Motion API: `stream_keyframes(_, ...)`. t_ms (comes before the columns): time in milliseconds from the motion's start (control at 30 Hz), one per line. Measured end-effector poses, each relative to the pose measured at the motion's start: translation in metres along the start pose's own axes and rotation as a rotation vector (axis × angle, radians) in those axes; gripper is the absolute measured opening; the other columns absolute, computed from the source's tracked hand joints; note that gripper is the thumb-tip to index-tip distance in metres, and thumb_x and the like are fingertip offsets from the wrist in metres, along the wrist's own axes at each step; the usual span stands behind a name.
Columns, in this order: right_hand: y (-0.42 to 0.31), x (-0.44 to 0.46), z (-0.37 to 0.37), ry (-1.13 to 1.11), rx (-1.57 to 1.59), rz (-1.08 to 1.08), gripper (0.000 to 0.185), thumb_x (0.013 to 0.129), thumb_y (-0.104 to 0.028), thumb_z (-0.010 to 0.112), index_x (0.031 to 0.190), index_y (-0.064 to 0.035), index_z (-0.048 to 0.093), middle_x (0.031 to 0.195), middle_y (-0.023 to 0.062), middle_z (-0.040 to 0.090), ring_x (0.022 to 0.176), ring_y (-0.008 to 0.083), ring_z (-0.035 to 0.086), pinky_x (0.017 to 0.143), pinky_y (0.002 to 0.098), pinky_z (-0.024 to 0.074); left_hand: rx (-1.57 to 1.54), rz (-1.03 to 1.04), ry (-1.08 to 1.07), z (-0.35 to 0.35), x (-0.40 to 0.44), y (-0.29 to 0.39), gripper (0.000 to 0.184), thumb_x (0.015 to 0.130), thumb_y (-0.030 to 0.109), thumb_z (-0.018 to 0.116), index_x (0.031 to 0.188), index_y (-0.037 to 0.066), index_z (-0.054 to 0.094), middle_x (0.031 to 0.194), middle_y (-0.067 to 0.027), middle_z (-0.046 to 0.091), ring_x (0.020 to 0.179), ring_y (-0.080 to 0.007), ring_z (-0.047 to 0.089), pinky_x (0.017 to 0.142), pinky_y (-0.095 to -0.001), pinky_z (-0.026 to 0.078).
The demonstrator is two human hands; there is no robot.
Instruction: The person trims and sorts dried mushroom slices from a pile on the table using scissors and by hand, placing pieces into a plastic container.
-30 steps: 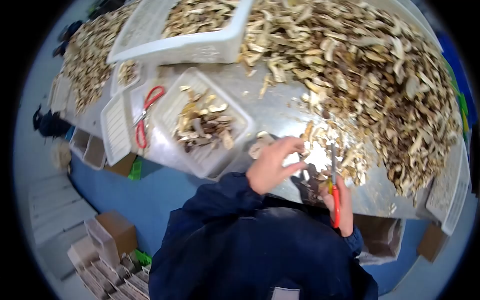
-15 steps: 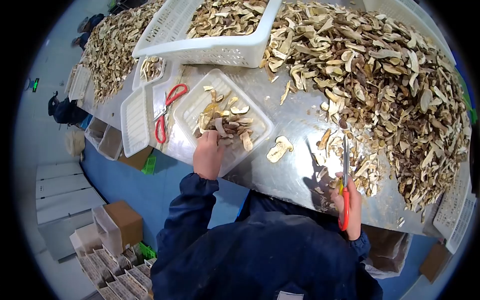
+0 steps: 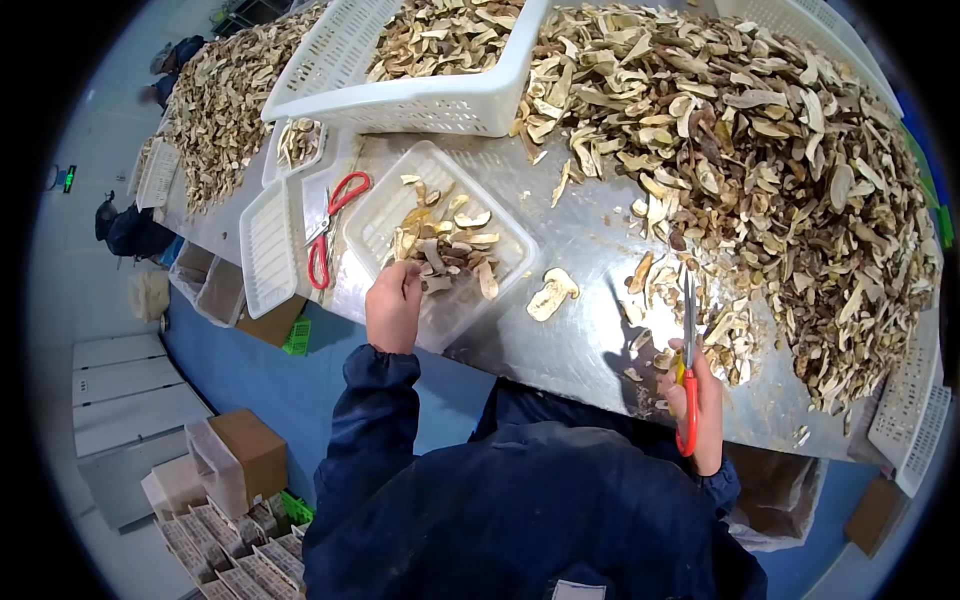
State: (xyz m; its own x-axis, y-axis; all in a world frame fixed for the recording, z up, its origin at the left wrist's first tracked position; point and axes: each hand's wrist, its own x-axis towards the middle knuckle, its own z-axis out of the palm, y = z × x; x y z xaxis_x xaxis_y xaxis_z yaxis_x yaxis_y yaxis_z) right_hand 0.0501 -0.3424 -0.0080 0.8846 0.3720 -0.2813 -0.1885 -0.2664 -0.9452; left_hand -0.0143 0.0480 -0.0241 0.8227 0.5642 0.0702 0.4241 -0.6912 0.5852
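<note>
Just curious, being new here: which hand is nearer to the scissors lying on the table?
Left. The left hand is at the plastic tub next to those scissors; the right hand is well beyond the tub, farther away, holding another pair.

You carry the one camera on your head, looking forward and steeply down over your jacket (image 3: 520, 500). It sits close enough that your left hand (image 3: 394, 310) and right hand (image 3: 705, 412) show clearly, at and below mid-height, yet its wide, dark-cornered view takes in the table (image 3: 575, 345) beyond them and, left of your left hand, the floor (image 3: 240, 370) and a cabinet (image 3: 130, 395).
</note>
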Motion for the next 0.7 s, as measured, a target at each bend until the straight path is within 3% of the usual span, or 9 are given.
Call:
stream_keyframes(100,0.004,0.000,-0.002,-0.010,-0.034,0.006,0.051,0.079,-0.013,0.065,0.125,-0.0001,0.049,0.074,0.0033,0.055,0.068,0.0125,0.053,0.065,0.0261,0.0442,0.056,0.209,-0.080,0.003,-0.001,0.004,0.019,0.077,0.004,0.063,0.095,0.003,0.059,0.089,-0.0137,0.059,0.077,-0.0321,0.059,0.066,-0.0378,0.048)
stream_keyframes(200,0.003,0.001,0.000,-0.024,-0.032,0.019,0.049,0.079,-0.011,0.065,0.124,0.0005,0.049,0.073,0.0027,0.054,0.066,0.0123,0.052,0.064,0.0258,0.0441,0.278,0.262,-0.114,0.011,-0.005,0.011,0.019,0.077,0.003,0.063,0.096,0.003,0.060,0.090,-0.0137,0.059,0.078,-0.0312,0.059,0.068,-0.0352,0.049)
stream_keyframes(300,-0.007,0.001,0.000,-0.049,-0.043,0.046,0.048,0.079,-0.008,0.064,0.124,0.0006,0.049,0.072,0.0025,0.055,0.065,0.0121,0.052,0.063,0.0258,0.0440,0.264,0.277,-0.077,0.016,-0.003,0.003,0.020,0.079,0.006,0.063,0.097,0.003,0.058,0.088,-0.0107,0.058,0.075,-0.0254,0.060,0.065,-0.0332,0.049)
stream_keyframes(400,-0.004,0.001,0.002,-0.036,-0.025,0.011,0.047,0.079,-0.009,0.064,0.123,-0.0002,0.050,0.071,0.0030,0.055,0.064,0.0121,0.053,0.062,0.0261,0.0444,-0.133,0.076,-0.130,0.008,0.004,0.002,0.018,0.081,0.012,0.065,0.094,0.006,0.055,0.085,-0.0071,0.057,0.070,-0.0217,0.059,0.061,-0.0316,0.049)
stream_keyframes(500,-0.002,0.005,0.007,-0.122,-0.069,-0.062,0.049,0.077,-0.011,0.065,0.123,-0.0015,0.050,0.071,0.0042,0.056,0.063,0.0129,0.054,0.061,0.0265,0.0452,-0.991,-0.412,-0.361,0.002,0.004,0.039,0.012,0.088,0.017,0.062,0.094,0.008,0.055,0.080,-0.0006,0.056,0.067,-0.0118,0.057,0.058,-0.0247,0.048)
stream_keyframes(533,-0.003,0.005,0.013,-0.148,-0.076,-0.058,0.051,0.076,-0.013,0.066,0.123,-0.0017,0.050,0.070,0.0056,0.057,0.061,0.0141,0.056,0.061,0.0268,0.0460,-1.179,-0.416,-0.390,0.009,0.002,0.049,0.011,0.092,0.019,0.059,0.094,0.009,0.055,0.078,0.0019,0.055,0.069,-0.0074,0.057,0.057,-0.0199,0.047)
stream_keyframes(567,-0.005,0.005,0.016,-0.184,-0.100,-0.062,0.055,0.074,-0.014,0.068,0.124,-0.0022,0.049,0.070,0.0066,0.059,0.062,0.0176,0.058,0.061,0.0285,0.0473,-1.318,-0.453,-0.400,0.021,-0.002,0.061,0.010,0.093,0.018,0.057,0.097,0.008,0.054,0.079,0.0004,0.056,0.070,-0.0086,0.058,0.057,-0.0181,0.047)
stream_keyframes(700,-0.011,0.001,0.030,-0.177,-0.257,-0.152,0.069,0.072,-0.020,0.075,0.130,-0.0034,0.040,0.097,0.0193,0.059,0.089,0.0367,0.059,0.078,0.0387,0.0461,-1.505,-0.449,-0.604,0.075,-0.018,0.115,0.011,0.096,0.016,0.051,0.101,0.007,0.052,0.085,-0.0013,0.058,0.073,-0.0116,0.058,0.063,-0.0241,0.046)
